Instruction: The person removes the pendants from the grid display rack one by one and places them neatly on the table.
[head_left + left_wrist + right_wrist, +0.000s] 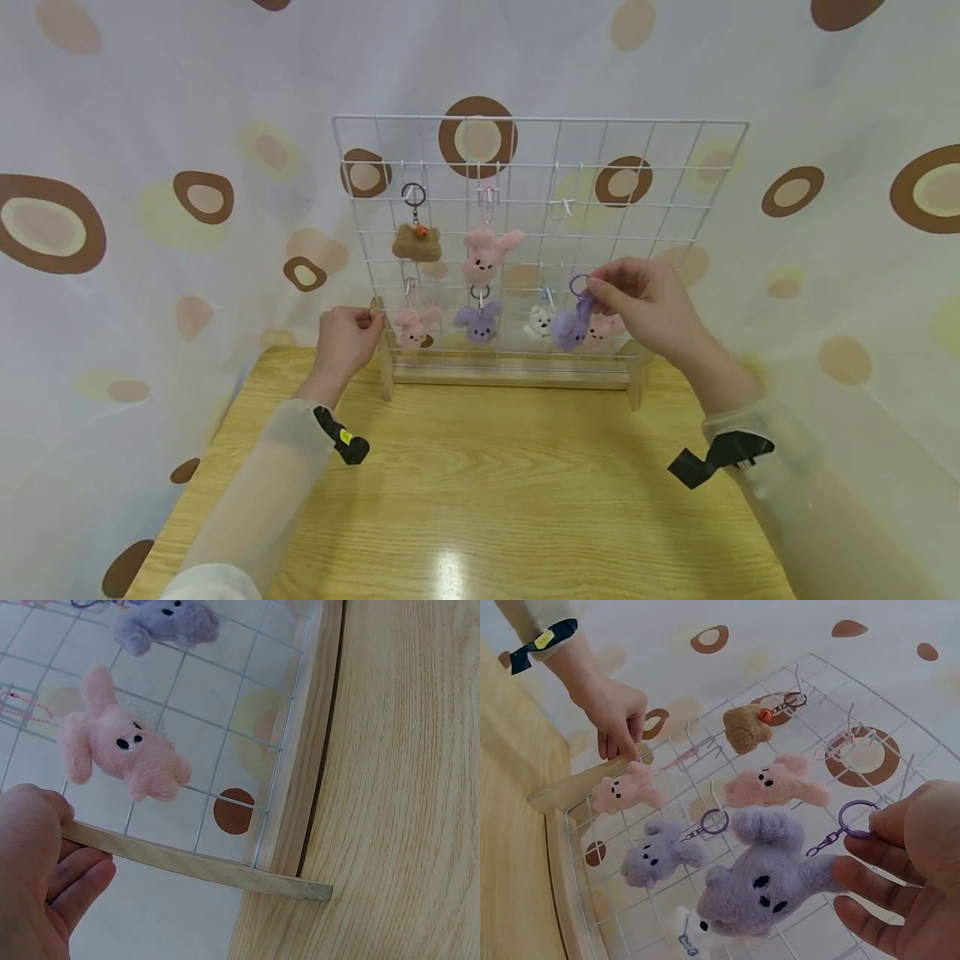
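In the head view, my right hand [647,307] pinches a purple plush keychain [570,330] in front of the wire grid [540,120], toward its lower right; my left hand [345,337] grips the wooden upright [386,367]. In the left wrist view, a pink plush [124,742] hangs near that grip. In the right wrist view, I hold the keychain by its purple ring [843,813].

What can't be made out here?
- Head view: part of the rightmost pink plush, behind the held purple plush.
- Right wrist view: part of the white plush, behind the held purple plush; lettering on its blue patch too small to read.
- Left wrist view: top of the hanging purple plush, cut off by the upper edge.
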Available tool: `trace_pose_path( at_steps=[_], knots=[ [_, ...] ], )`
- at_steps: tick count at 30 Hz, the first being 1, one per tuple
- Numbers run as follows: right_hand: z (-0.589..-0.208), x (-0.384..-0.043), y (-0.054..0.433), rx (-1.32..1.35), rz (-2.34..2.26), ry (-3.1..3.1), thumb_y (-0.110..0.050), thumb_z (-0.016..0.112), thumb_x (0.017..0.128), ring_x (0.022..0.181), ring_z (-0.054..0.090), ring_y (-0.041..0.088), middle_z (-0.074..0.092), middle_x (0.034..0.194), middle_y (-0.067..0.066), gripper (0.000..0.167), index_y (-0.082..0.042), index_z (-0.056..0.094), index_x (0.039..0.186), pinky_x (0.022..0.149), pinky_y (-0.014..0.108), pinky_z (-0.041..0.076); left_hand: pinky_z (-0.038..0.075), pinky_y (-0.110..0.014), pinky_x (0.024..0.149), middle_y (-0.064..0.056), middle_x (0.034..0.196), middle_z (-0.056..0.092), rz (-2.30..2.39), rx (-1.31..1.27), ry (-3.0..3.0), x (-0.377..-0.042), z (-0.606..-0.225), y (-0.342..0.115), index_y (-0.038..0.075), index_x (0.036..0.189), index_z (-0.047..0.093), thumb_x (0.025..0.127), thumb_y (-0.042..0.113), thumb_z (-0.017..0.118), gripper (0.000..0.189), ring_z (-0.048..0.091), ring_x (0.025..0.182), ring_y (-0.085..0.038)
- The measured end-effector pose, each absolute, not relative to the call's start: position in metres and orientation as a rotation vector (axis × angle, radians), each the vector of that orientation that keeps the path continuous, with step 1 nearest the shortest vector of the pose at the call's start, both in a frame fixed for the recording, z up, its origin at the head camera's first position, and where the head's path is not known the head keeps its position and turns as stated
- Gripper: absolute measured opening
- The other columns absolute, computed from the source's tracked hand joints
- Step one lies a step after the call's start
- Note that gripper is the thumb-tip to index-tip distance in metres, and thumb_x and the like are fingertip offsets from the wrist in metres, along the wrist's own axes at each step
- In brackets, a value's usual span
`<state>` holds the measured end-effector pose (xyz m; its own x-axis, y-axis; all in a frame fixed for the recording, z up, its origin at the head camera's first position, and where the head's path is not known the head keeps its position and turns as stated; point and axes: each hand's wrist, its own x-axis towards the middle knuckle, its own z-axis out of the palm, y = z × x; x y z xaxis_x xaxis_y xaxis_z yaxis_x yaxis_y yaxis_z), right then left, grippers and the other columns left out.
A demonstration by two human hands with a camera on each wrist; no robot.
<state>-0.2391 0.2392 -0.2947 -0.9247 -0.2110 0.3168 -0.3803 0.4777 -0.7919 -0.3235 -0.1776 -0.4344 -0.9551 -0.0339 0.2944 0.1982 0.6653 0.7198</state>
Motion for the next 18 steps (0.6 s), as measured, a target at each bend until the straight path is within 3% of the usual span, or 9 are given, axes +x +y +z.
trace_pose_path(
  at_steps=[13,18],
  knots=[
    [-0.342,-0.230,0.252,0.521,1.541,-2.475,-0.007,0.065,0.106,0.081,0.073,0.016,0.072,0.102,0.024,0.018,0.009,0.071,0.111,0.075,0.025,0.060,0.059,-0.041,0.065,-0.013,0.083,0.078,-1.152,-0.129,-2.610,-0.322,-0.430,-0.176,-0.001,0.099,0.082,0.105,0.024,0.067,0.030,0.073,0.069,-0.024],
    [-0.359,-0.226,0.255,0.516,1.585,-2.471,-0.006,0.066,0.106,0.085,0.073,0.022,0.072,0.104,0.024,0.017,0.010,0.070,0.107,0.077,0.027,0.060,0.060,-0.042,0.067,-0.014,0.084,0.078,-1.143,-0.131,-2.607,-0.322,-0.431,-0.176,-0.001,0.098,0.082,0.105,0.024,0.067,0.030,0.074,0.072,-0.025]
  ],
)
